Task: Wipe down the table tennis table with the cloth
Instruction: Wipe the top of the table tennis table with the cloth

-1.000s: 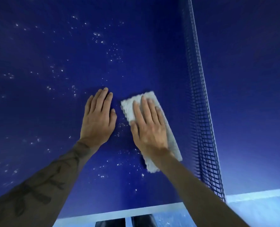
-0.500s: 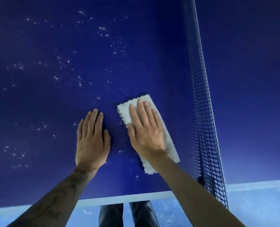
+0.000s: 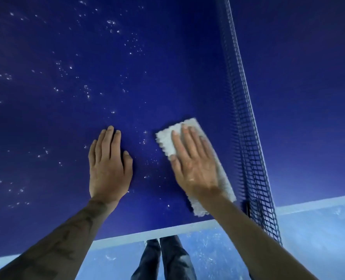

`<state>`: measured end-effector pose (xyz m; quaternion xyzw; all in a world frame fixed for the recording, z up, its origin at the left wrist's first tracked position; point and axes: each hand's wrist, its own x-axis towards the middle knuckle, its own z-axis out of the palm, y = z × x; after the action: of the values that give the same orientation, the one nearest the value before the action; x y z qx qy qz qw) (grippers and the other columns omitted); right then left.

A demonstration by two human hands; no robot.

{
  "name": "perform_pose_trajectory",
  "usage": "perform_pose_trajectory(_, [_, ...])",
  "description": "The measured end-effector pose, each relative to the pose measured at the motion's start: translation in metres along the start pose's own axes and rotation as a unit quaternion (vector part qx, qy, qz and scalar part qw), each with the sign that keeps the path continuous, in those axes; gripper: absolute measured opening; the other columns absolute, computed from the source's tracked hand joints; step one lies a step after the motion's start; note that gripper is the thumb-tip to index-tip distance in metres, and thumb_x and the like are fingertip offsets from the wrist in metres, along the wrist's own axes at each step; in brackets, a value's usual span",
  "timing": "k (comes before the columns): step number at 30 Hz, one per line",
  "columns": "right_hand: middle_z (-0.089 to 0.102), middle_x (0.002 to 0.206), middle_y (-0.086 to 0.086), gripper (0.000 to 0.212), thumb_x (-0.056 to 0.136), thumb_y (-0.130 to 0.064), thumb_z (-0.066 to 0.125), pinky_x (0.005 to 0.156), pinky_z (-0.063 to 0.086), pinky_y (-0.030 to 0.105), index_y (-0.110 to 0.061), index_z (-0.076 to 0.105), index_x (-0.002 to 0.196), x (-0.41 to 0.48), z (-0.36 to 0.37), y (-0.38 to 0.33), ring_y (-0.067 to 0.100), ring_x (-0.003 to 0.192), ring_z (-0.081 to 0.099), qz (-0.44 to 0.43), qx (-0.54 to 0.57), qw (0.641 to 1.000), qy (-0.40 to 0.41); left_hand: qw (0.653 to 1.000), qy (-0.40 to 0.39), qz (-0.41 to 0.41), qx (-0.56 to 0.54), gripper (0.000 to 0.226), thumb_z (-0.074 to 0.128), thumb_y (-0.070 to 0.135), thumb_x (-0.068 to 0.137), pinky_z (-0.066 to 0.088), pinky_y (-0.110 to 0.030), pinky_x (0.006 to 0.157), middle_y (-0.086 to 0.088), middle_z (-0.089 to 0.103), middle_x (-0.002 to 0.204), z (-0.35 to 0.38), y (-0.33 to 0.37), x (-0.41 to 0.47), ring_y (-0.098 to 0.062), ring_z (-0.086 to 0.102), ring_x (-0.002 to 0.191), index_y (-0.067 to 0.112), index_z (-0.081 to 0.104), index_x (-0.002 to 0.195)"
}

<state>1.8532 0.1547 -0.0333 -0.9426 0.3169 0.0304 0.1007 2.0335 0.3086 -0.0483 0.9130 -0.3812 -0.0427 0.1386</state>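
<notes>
The dark blue table tennis table (image 3: 70, 122) fills the view, speckled with small white droplets or specks. A folded white cloth (image 3: 167, 138) lies flat on it close to the net. My right hand (image 3: 193, 162) presses on the cloth with straight fingers and covers its middle. A hand's width to the left, my left hand (image 3: 109, 166) rests flat on the bare table surface, fingers together and straight.
The dark mesh net (image 3: 248, 150) with its white top band runs up the right side, right beside the cloth. The table's white edge line (image 3: 147, 233) is near me. Below it show a pale blue floor (image 3: 218, 255) and my legs (image 3: 163, 259).
Both hands and the cloth have slid toward the near edge of the table over the last second. My right hand then shifted with the cloth a little toward the net.
</notes>
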Motion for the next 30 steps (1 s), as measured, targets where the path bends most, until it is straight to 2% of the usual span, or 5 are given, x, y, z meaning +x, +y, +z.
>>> perform_pose_trajectory(7, [0.001,0.178,0.018,0.066,0.115,-0.044,0.020,0.134,0.002,0.046,-0.012,0.004,0.171,0.034,-0.021,0.037,0.032,0.165,-0.003,0.213,0.000,0.977,0.025,1.000,-0.006,0.003,-0.004,0.057,0.033,0.026,0.106,0.012,-0.046,0.132,-0.011,0.029,0.170,-0.002,0.003,0.000,-0.029,0.022,0.159,0.004,0.036,0.158])
perform_pose_trajectory(13, [0.009,0.178,0.011,0.062,0.115,-0.042,0.023,0.134,0.009,0.048,-0.017,0.015,0.171,-0.004,0.000,-0.044,0.027,0.166,0.004,0.007,0.012,1.000,-0.007,1.000,0.022,0.022,-0.002,0.054,0.039,0.021,0.105,0.021,-0.051,0.129,-0.015,0.036,0.166,-0.003,0.003,-0.001,-0.034,0.031,0.155,0.000,0.043,0.155])
perform_pose_trajectory(21, [0.001,0.178,0.017,0.066,0.115,-0.045,0.013,0.134,0.010,0.050,-0.011,0.002,0.171,0.009,-0.017,0.012,0.032,0.165,-0.001,0.198,-0.018,0.980,0.029,0.999,0.022,0.028,0.000,0.053,0.037,0.021,0.107,0.020,-0.051,0.130,-0.015,0.035,0.167,-0.002,0.001,-0.001,-0.032,0.028,0.156,0.001,0.041,0.156])
perform_pose_trajectory(27, [0.010,0.178,0.011,0.063,0.113,-0.043,0.020,0.133,0.012,0.049,-0.019,0.014,0.171,-0.027,0.008,-0.062,0.027,0.166,0.005,0.002,0.023,1.000,-0.002,0.997,0.027,0.058,0.038,0.050,0.041,0.021,0.108,0.025,-0.053,0.126,-0.018,0.041,0.163,-0.011,-0.002,-0.020,-0.037,0.040,0.150,0.000,0.046,0.152])
perform_pose_trajectory(30, [0.002,0.179,0.011,0.065,0.114,-0.046,0.013,0.134,0.012,0.050,-0.017,0.003,0.171,-0.061,0.006,-0.013,0.027,0.166,-0.001,0.037,-0.032,0.999,-0.002,0.993,0.002,0.111,0.042,0.052,0.036,0.025,0.108,0.025,-0.054,0.126,-0.018,0.040,0.163,-0.015,-0.014,-0.044,-0.037,0.038,0.151,0.000,0.045,0.153])
